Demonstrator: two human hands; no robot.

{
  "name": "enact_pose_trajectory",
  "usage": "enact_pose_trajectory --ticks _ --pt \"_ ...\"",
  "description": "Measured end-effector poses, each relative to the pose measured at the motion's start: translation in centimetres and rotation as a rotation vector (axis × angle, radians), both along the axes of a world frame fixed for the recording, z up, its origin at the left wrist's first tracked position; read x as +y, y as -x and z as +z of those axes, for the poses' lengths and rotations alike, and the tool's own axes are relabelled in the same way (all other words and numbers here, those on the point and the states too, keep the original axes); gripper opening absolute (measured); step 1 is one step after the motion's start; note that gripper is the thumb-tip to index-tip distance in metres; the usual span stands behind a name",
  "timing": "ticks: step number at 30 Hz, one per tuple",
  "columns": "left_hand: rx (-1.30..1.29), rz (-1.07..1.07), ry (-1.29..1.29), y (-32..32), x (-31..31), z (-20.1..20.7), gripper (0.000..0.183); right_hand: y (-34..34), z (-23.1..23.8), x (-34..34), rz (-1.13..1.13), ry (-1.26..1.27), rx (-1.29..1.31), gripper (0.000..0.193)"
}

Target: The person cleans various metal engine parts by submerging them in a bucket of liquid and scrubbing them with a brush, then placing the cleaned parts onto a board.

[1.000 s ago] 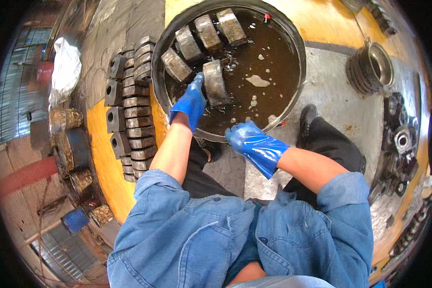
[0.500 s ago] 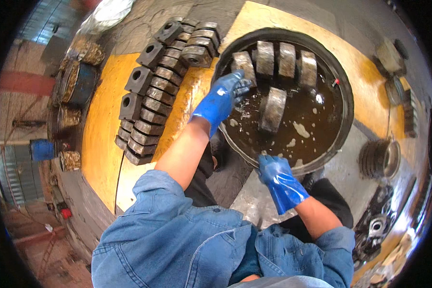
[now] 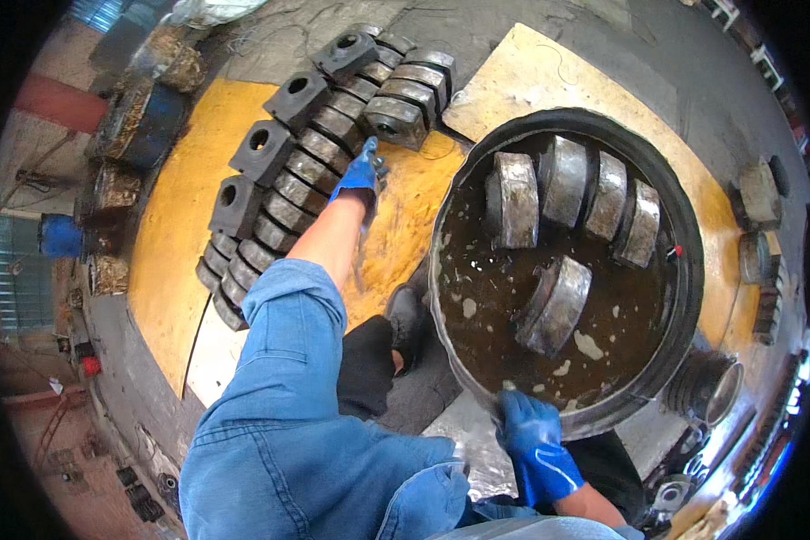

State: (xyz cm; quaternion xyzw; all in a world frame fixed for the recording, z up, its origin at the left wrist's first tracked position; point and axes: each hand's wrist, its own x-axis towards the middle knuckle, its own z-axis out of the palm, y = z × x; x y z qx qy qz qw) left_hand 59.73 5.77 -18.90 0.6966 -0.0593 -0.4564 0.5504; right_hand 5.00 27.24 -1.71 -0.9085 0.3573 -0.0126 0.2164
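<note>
A round black tub [image 3: 690, 297] holds murky brown liquid, with several thick curved metal blocks [image 3: 564, 180] standing in it toward the far side. One more block [image 3: 556, 306] leans nearer the middle. My right hand [image 3: 529, 436], in a blue rubber glove, is closed over the tub's near rim. My left hand [image 3: 362, 173], gloved the same way, has its fingers stretched out and nothing visible in them. It is just short of a short row of metal blocks [image 3: 400, 119] and beside a longer row of blocks [image 3: 299, 191].
Dark square blocks with round holes [image 3: 262, 151] lie along the long row's left side. Yellow boards [image 3: 173, 261] cover part of the floor. Rusty drums and a blue container [image 3: 60, 236] stand at left. A ribbed metal cylinder [image 3: 706, 387] sits right of the tub.
My left hand has left the block in the tub and swung left, over the boards toward the rows. My right hand stays at the rim. The view has shifted.
</note>
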Motion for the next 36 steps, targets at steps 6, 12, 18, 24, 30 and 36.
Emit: enact_pose_trajectory --ticks 6,12,18,24,30,36 --pt "-0.033 0.060 -0.010 -6.5 -8.1 -11.2 0.099 -0.5 0.8 -0.5 -0.053 -0.219 0.130 0.046" --pt "0.167 0.152 0.252 -13.3 -11.5 -15.2 0.110 -1.5 0.1 -2.7 0.032 -0.199 0.006 0.021" --pt "0.223 0.020 0.341 -4.6 -13.9 -12.3 0.119 -2.9 0.4 -2.1 -0.047 -0.144 0.049 0.018" --pt "0.352 0.235 0.323 -3.9 -8.8 -12.1 0.092 -2.2 0.8 -1.8 -0.035 -0.199 0.095 0.027" --pt "0.383 0.279 0.560 -5.4 5.7 -13.5 0.069 -2.0 1.6 -1.7 -0.017 -0.155 0.033 0.050" --pt "0.363 0.131 0.135 -4.7 23.9 -12.9 0.070 -1.1 0.7 -0.1 -0.038 -0.100 0.029 0.050"
